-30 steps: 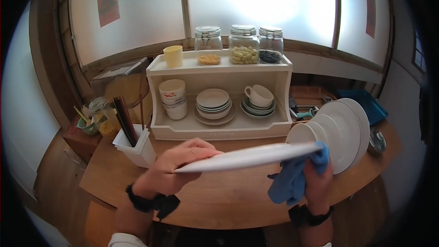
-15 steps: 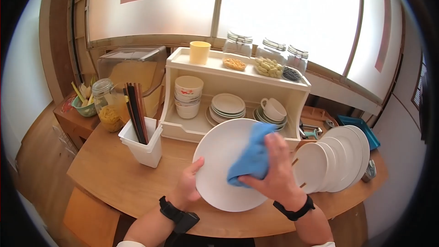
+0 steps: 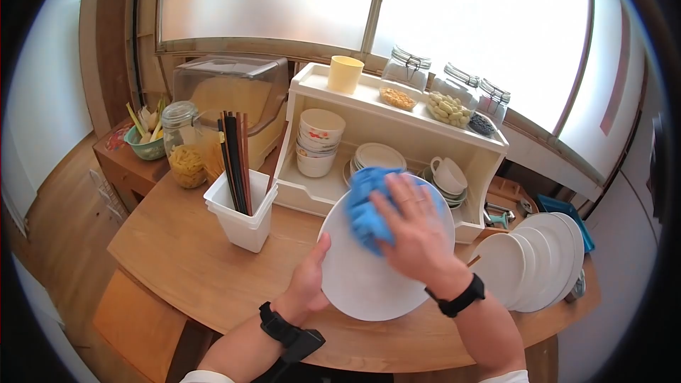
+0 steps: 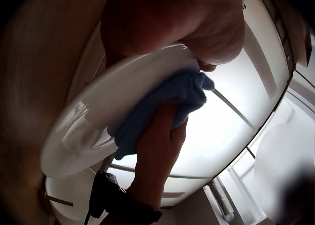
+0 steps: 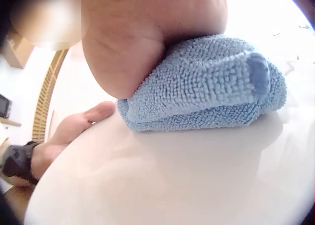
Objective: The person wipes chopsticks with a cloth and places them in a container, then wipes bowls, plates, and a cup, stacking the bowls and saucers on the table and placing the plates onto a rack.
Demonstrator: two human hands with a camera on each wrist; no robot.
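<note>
My left hand (image 3: 306, 285) holds a large white plate (image 3: 369, 291) by its left rim, thumb along the edge and fingers hidden beneath. The plate is tilted up toward the head camera above the table. With fairly straight, slightly spread fingers, my right hand (image 3: 415, 230) presses a bunched blue cloth (image 3: 365, 209) against the plate's upper part. The right wrist view shows the terry weave of the cloth (image 5: 197, 92) resting on the plate surface (image 5: 162, 175). In the left wrist view the cloth (image 4: 165, 99) covers most of the right hand's fingers.
Several white plates (image 3: 496, 262) stand upright in a rack at the right. Behind, a cream shelf (image 3: 301, 191) carries stacked bowls (image 3: 319, 138), plates and cups, with lidded jars (image 3: 454, 96) and a yellow cup (image 3: 345, 74) on top. A white chopstick holder (image 3: 245, 223) stands at the left.
The plate has turned from edge-on to face-up toward the head camera. My right hand moved the cloth from the right rim onto the plate's face, then toward its upper left. The head view has tilted.
</note>
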